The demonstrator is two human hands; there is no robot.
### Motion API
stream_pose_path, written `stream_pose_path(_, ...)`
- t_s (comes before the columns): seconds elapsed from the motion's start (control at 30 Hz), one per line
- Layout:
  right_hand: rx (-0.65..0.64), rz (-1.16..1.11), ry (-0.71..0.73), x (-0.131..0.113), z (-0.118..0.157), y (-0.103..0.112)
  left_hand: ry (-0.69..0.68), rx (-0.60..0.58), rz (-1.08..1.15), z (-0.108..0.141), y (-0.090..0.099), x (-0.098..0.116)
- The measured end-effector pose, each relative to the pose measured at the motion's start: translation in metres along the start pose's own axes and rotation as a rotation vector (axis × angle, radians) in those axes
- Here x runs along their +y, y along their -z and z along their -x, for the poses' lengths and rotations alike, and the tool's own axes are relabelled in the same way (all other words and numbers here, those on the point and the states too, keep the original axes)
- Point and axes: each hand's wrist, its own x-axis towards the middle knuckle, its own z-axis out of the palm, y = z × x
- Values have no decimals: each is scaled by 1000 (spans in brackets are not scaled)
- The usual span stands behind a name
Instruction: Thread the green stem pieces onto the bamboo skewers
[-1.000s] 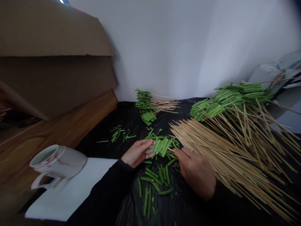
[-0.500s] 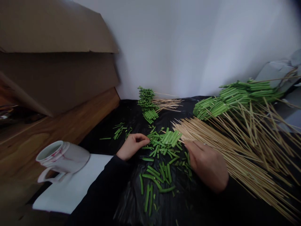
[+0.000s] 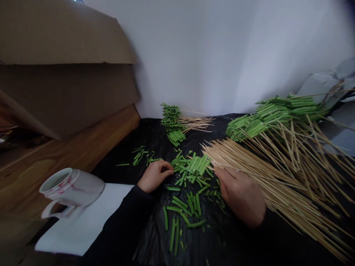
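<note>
One thin wooden skewer is pinched tight between the thumb and finger of the right hand. Just left of those fingertips, a row of cut green pieces sits side by side on the skewer, like a little raft. They look like green beans, but the light is dim, so they could be some other green stem. The left hand is at the edge of the loose heap, its thumb and finger curled close to each other. I cannot tell if they have a piece between them.

The step in hand seems to be picking a green piece to add to the row. To add it, the left fingers would need to bring it to the skewer's far end, line it up and hold it firmly while the right fingers push. The sharp end could poke a finger, so slow is best.

More loose pieces lie nearer the person than the fingers. Spare skewers lie to the right of the right fingers. Beyond the fingers, by the wall, are a big stack and a small stack of filled skewers.
</note>
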Motion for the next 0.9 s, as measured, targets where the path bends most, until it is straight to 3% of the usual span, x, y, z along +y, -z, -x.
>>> stream_pose_path(0.1,12,-8,6,0,-1,1,-8,44,39,0,-2,4)
stream_pose_path(0.2,18,-22,14,-1,-1,2,25,85,213,-1,-2,9)
stream_pose_path(0.33,27,-37,32,-3,0,3,125,104,636,0,-2,17)
stream_pose_path(0.5,41,-96,68,-9,1,3,314,5,1210,1,-7,19)
stream_pose_path(0.9,40,-139,97,-12,2,2,321,-54,1315,3,-10,24)
